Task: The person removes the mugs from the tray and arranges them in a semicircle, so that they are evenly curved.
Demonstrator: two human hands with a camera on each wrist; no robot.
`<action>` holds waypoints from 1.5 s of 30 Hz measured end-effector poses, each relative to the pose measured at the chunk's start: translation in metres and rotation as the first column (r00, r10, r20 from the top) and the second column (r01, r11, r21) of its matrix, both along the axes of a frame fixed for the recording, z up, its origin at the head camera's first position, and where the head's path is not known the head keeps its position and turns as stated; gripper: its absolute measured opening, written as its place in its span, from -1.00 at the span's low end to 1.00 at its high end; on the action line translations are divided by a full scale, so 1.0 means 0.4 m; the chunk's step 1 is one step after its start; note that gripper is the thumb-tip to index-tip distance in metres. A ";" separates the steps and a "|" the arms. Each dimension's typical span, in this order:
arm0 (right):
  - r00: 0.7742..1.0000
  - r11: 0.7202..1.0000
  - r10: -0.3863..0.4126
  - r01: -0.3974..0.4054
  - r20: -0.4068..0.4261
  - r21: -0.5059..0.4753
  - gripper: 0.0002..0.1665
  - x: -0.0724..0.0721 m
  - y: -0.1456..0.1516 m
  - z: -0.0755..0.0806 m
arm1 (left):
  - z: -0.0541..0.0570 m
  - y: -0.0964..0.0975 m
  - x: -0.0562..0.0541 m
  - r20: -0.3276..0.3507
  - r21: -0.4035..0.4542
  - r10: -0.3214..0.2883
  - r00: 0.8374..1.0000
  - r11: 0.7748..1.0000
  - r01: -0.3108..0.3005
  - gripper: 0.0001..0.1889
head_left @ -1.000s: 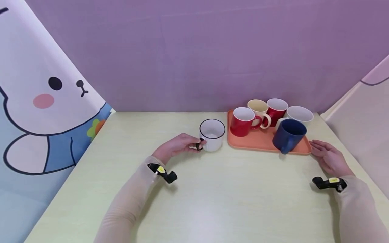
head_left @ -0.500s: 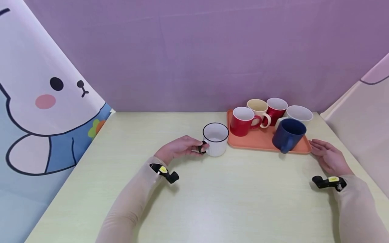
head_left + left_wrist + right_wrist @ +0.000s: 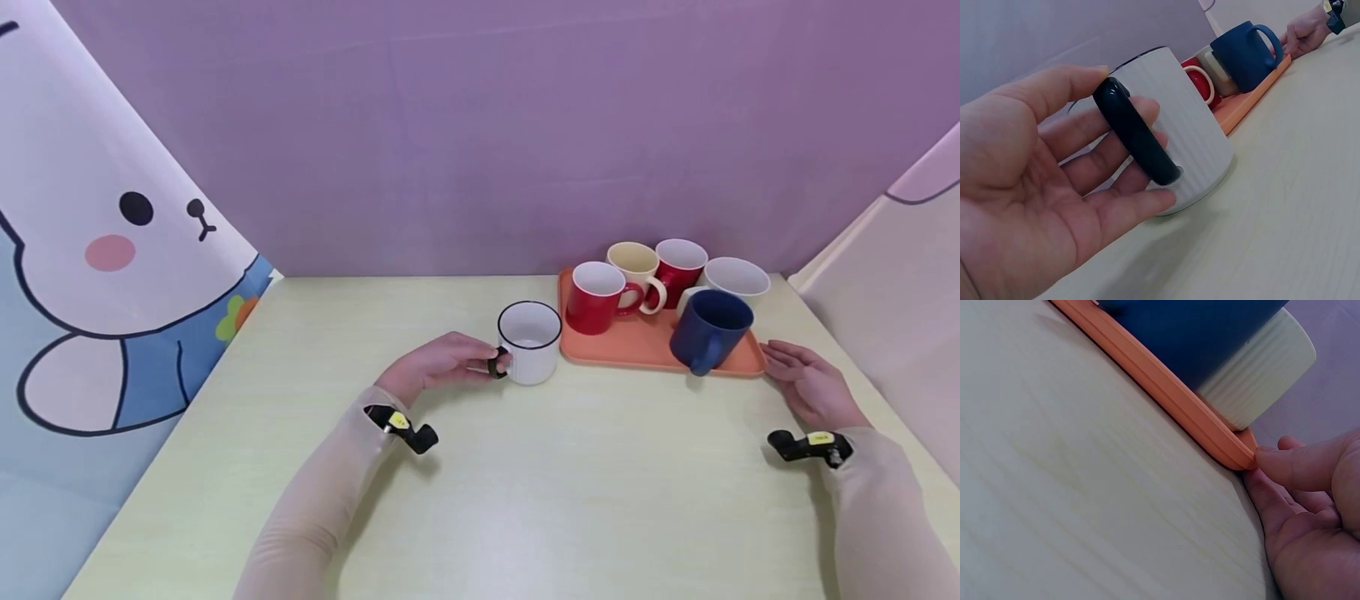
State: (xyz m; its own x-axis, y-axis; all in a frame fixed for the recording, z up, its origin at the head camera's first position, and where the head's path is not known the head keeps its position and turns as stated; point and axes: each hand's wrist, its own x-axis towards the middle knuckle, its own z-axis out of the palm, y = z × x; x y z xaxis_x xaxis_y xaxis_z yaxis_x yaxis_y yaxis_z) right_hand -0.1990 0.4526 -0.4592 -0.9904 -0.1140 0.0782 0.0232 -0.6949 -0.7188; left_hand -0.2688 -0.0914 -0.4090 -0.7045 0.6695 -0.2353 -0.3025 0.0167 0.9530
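Observation:
A white mug with a dark rim stands left of the orange tray in the head view. My left hand grips it by its black handle; in the left wrist view the thumb lies at the handle's top and fingers pass behind it. My right hand is at the tray's front right corner. The right wrist view shows its thumb against the corner's rim, with fingers lower down, pinching it. A navy mug sits closest to that corner.
The tray also bears a red mug at its left, a cream mug, another red mug and a whitish ribbed mug behind. A purple backdrop rises behind the pale table.
My left hand has brought the white mug slightly forward and to the right, then it barely moves. The right hand keeps its place at the tray corner.

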 end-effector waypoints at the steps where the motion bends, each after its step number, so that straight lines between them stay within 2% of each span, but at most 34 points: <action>1: 1.000 1.000 0.001 -0.001 0.002 -0.002 -0.45 0.000 0.000 0.001 | 0.002 -0.002 0.001 -0.014 -0.018 0.016 1.000 1.000 -0.016 -0.72; 5: 1.000 1.000 -0.007 0.007 0.012 0.007 -0.44 0.000 -0.004 0.005 | 0.010 -0.006 0.004 -0.079 -0.067 0.080 0.994 0.994 -0.085 -0.70; 8: 1.000 1.000 -0.016 0.015 0.022 0.018 -0.43 0.002 -0.005 0.008 | 0.018 -0.003 0.009 -0.145 -0.088 0.132 0.981 0.985 -0.145 -0.70; 11: 0.999 1.000 -0.023 0.022 0.030 0.021 -0.42 0.003 -0.005 0.008 | 0.035 0.003 0.014 -0.182 -0.079 0.220 0.958 0.968 -0.237 -0.70; 15: 0.999 1.000 -0.025 0.025 0.029 0.019 -0.40 0.002 -0.004 0.007 | 0.065 0.014 0.023 -0.170 -0.007 0.349 0.922 0.935 -0.355 -0.68; 18: 0.999 1.000 -0.026 0.026 0.020 0.014 -0.39 0.001 -0.003 0.003 | 0.089 0.028 0.032 -0.180 0.047 0.390 0.903 0.920 -0.388 -0.66; 22: 1.000 1.000 -0.027 0.027 0.010 0.013 -0.40 0.000 -0.004 0.001 | 0.123 0.057 0.046 -0.219 0.109 0.399 0.890 0.917 -0.384 -0.65; 27: 1.000 1.000 -0.025 0.024 0.012 0.017 -0.43 0.000 -0.004 0.002 | 0.157 0.100 0.063 -0.253 0.147 0.377 0.891 0.925 -0.349 -0.65; 32: 1.000 1.000 -0.027 0.026 0.014 0.013 -0.42 0.000 -0.004 0.002 | 0.177 0.148 0.074 -0.284 0.140 0.351 0.892 0.936 -0.323 -0.65; 38: 1.000 1.000 -0.019 0.019 0.025 -0.001 -0.44 0.003 -0.009 0.002 | 0.182 0.214 0.076 -0.274 0.108 0.325 0.905 0.946 -0.307 -0.65; 45: 1.000 0.999 -0.026 0.026 0.011 0.020 -0.41 0.003 -0.008 0.006 | 0.179 0.303 0.065 -0.215 0.105 0.306 0.927 0.951 -0.290 -0.67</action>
State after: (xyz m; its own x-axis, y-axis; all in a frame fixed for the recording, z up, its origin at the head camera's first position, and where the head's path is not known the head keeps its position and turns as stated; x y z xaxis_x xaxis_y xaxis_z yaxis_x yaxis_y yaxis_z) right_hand -0.1978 0.4492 -0.4567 -0.9938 -0.0897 0.0652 0.0134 -0.6810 -0.7322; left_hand -0.2426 0.0299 -0.3372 -0.9030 0.4295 -0.0062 -0.0593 -0.1103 0.9921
